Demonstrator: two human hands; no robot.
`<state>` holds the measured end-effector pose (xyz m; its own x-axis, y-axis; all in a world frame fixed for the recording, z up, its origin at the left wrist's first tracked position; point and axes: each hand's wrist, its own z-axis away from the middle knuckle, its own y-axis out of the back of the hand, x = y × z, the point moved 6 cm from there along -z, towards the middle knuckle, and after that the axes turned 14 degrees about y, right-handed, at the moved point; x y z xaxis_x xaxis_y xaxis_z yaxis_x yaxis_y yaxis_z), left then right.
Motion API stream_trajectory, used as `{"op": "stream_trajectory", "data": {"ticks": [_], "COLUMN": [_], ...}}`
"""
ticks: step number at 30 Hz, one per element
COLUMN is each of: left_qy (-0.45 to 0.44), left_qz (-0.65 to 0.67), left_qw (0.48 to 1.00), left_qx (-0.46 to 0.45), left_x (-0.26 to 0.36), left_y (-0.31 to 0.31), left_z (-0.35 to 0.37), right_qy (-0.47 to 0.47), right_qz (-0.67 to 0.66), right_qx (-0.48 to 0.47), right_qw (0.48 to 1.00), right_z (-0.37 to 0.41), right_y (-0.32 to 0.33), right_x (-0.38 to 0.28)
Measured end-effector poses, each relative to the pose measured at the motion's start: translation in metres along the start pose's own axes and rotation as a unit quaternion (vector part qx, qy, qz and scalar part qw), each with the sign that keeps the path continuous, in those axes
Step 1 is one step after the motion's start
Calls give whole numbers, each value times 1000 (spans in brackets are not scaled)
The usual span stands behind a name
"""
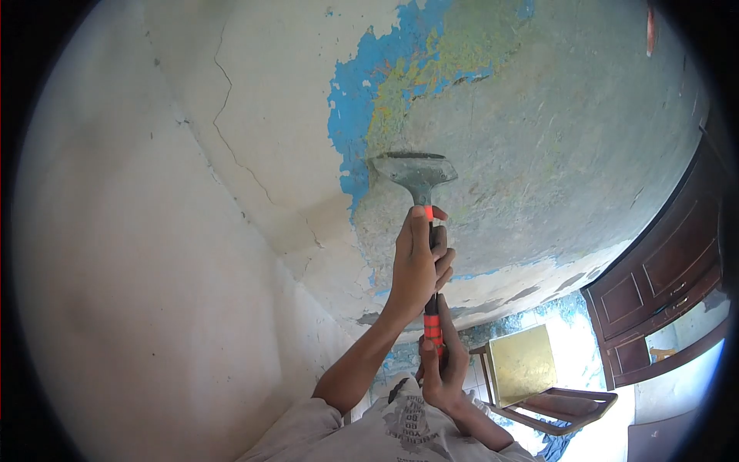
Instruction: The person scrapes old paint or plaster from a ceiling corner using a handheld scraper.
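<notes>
A long-handled scraper point(419, 171) with a wide grey head and a black and orange-red handle is held upright in front of the wall point(523, 162). Its blade edge lies at or close to the boundary between blue paint point(350, 131) and bare grey plaster; contact cannot be made out for certain. My left hand point(419, 262) is closed around the upper handle, just below the head. Lower down, my right hand point(445, 369) grips the orange-red end of the handle. Yellow-green paint remnants point(392, 108) show above the blade.
Cracked cream wall point(254, 100) extends to the left, meeting another pale wall point(138, 254) at a corner. At lower right stands a wooden chair point(523, 366) with a yellowish seat. Beyond it is a dark brown wooden cabinet point(654, 285). Dark cloth point(558, 443) lies near the chair.
</notes>
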<state>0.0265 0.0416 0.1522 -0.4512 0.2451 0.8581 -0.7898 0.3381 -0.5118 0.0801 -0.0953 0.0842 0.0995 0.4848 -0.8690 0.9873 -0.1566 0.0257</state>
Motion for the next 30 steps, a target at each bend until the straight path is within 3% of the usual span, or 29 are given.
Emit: {"op": "stream_trajectory", "data": {"ticks": [2, 30], "left_qy": [0, -6], "left_qz": [2, -6], "left_qw": [1000, 1000], "left_qx": [-4, -3], "left_x": [2, 3], "left_y": [-2, 3], "left_z": [0, -3], "right_qy": [34, 19], "right_qz": [12, 2], "right_qx": [4, 5], "right_qw": [999, 1000], "right_z": [-2, -4], "right_y": [1, 0], "right_x": [2, 6]}}
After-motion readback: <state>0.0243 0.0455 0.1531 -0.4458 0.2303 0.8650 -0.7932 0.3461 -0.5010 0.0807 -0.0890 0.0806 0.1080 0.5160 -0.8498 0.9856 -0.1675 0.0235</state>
